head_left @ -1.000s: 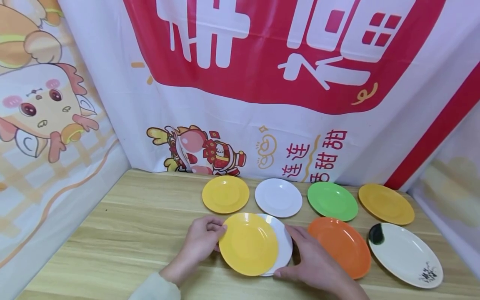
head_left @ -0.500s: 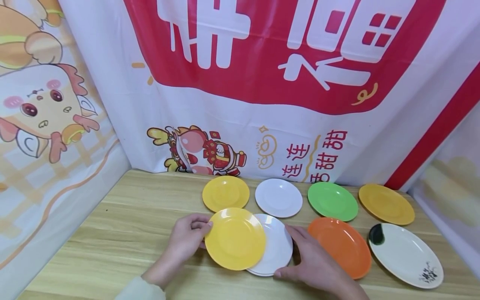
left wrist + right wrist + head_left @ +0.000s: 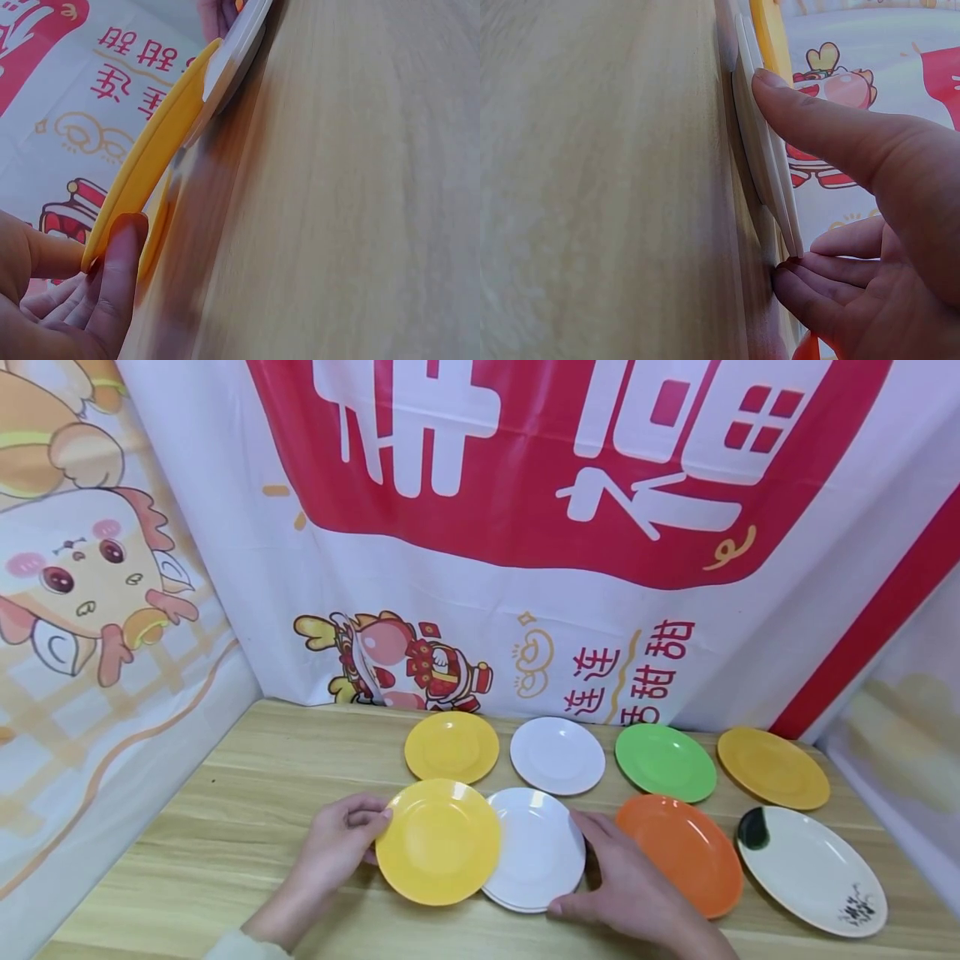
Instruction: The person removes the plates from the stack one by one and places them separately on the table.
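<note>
A round yellow plate [image 3: 438,842] is pinched at its left rim by my left hand [image 3: 337,837], thumb on top and fingers underneath. In the left wrist view, this yellow plate [image 3: 150,154] is raised off the table, its far edge overlapping the white plates. To its right is a small stack of white plates [image 3: 536,852], one rim showing just under the other. My right hand [image 3: 622,881] grips the right side of that stack. In the right wrist view, the thumb and fingers lie along the edges of the white plates [image 3: 769,157].
Along the back of the wooden table [image 3: 187,860] lie another yellow plate [image 3: 452,748], a white plate [image 3: 557,756], a green plate [image 3: 665,762] and a darker yellow plate [image 3: 772,768]. An orange plate [image 3: 686,856] and an oval patterned plate [image 3: 813,870] lie at the right.
My left hand has drawn the yellow plate leftward off the white stack, baring most of the top white plate. The right hand has stayed in place on the stack.
</note>
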`<action>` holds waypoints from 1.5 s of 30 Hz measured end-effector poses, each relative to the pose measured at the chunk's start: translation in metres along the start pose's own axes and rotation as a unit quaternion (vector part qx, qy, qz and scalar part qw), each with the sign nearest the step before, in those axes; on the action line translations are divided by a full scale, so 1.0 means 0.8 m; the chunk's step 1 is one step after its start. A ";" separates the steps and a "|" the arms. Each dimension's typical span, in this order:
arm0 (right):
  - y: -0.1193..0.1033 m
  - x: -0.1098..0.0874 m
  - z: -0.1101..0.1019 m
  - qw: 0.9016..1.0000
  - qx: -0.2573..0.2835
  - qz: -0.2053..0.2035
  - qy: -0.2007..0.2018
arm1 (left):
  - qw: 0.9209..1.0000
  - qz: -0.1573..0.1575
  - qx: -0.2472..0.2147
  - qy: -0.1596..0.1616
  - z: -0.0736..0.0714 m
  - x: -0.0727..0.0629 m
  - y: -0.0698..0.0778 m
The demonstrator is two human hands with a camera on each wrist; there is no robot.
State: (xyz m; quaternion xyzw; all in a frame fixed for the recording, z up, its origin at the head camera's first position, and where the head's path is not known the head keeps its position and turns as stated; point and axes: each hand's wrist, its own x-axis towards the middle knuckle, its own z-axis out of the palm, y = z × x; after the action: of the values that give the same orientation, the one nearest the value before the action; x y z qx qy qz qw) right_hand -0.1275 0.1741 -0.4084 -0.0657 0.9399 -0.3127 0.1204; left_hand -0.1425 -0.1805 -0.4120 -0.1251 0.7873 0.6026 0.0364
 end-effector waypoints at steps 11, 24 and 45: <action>0.001 0.000 0.001 1.000 -0.002 -0.008 0.004 | 1.000 -0.022 0.011 0.011 -0.041 0.000 -0.016; 0.003 -0.001 -0.001 1.000 -0.004 -0.002 0.000 | 0.998 -0.032 0.043 0.019 -0.054 0.011 -0.025; 0.004 -0.002 0.000 1.000 -0.007 -0.021 0.004 | 0.986 0.011 0.153 0.060 -0.057 0.028 -0.025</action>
State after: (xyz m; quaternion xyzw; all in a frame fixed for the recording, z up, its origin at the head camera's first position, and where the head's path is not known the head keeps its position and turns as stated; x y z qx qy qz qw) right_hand -0.1259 0.1769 -0.4095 -0.0846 0.9409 -0.3092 0.1094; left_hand -0.1549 -0.2319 -0.4228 -0.1458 0.8725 0.4664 0.0013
